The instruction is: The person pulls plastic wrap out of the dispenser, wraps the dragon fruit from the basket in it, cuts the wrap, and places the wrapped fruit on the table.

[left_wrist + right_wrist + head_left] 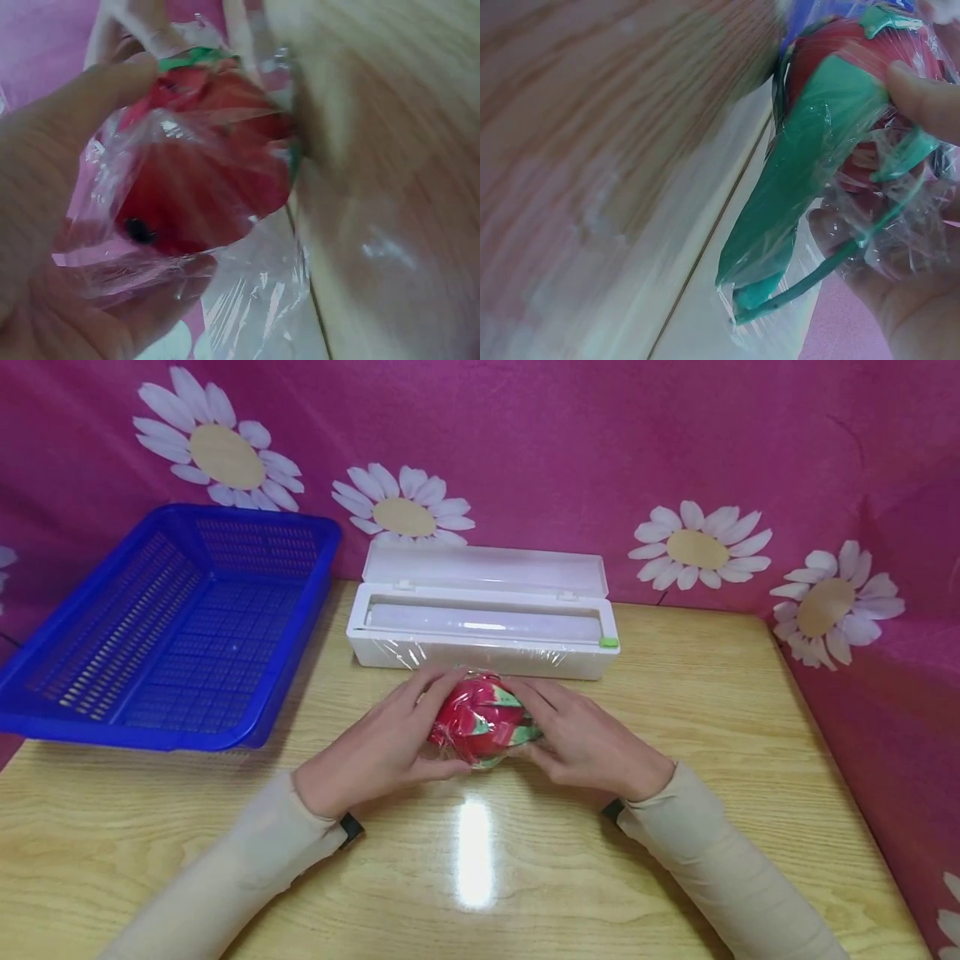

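Wrapping is the step you are in: both hands cup the red, green-scaled toy dragon fruit (480, 720), which sits low over the pale wood-grain tabletop (675, 710) just in front of the white plastic cling-film dispenser box (480, 627), whose lid stands open. Your left hand (375, 752) has its grip closed round the fruit's left side, thumb and fingers curled over the clear cling film (247, 292) that covers it; your right hand (592, 747) holds the other side the same way, fingers (922, 97) pressing film against a green scale. Loose film hangs off the underside in both wrist views, so I judge the wrap is unfinished. Your next move calls for smoothing those loose folds tight against the skin without letting the fruit roll. The blue perforated plastic basket (172, 627) lies well apart to the left.
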`<state>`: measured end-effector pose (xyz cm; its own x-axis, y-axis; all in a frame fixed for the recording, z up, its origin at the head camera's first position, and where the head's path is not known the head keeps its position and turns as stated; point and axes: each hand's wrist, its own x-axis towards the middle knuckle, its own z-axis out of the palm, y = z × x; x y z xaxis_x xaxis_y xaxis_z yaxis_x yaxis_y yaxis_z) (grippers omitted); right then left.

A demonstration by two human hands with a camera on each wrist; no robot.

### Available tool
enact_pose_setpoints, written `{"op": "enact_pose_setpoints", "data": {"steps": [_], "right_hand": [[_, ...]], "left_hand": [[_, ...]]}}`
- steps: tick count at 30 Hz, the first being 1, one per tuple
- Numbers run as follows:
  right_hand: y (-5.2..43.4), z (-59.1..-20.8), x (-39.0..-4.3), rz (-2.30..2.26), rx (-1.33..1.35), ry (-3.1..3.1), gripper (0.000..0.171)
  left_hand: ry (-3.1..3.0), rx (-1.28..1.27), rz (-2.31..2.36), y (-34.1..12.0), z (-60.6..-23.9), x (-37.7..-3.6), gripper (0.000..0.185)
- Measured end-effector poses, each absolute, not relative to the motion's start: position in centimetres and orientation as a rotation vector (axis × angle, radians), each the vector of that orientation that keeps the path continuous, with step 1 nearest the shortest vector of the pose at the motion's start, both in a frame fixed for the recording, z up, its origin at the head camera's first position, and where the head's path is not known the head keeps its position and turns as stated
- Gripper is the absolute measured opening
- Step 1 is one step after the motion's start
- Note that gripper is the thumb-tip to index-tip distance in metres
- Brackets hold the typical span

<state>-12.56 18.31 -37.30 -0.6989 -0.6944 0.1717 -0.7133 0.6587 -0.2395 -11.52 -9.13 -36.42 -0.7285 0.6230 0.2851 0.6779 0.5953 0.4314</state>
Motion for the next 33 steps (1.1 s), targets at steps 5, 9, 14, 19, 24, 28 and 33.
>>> {"op": "enact_pose_setpoints", "data": {"steps": [5, 9, 14, 19, 24, 28, 33], "right_hand": [[18.3, -37.2, -12.6, 0.462, 1.182, -2.828, 0.085], [18.2, -37.2, -12.6, 0.491, 1.18, -2.826, 0.087], [18.2, -37.1, -12.6, 0.514, 1.173, -2.831, 0.102], [18.2, -37.2, -12.6, 0.455, 1.151, -2.874, 0.123], [18.0, -37.4, -12.7, 0.302, 1.125, -2.833, 0.124], [17.9, -37.5, -12.6, 0.18, 1.067, -2.811, 0.122], [17.8, -37.6, -12.6, 0.189, 1.037, -2.845, 0.12]], "left_hand": [[-2.729, -1.107, -0.778, -8.9, -37.2, -11.7, 0.101], [-2.719, -1.088, -0.636, -8.6, -37.9, -11.5, 0.107], [-2.733, -1.047, -0.521, -8.4, -38.4, -11.4, 0.105], [-2.74, -1.042, -0.542, -8.5, -38.5, -11.6, 0.106], [-2.738, -1.055, -0.543, -8.7, -38.5, -11.8, 0.11], [-2.776, -1.009, -0.489, -8.9, -38.5, -11.8, 0.114], [-2.778, -0.98, -0.466, -8.9, -38.4, -11.9, 0.105]]}}
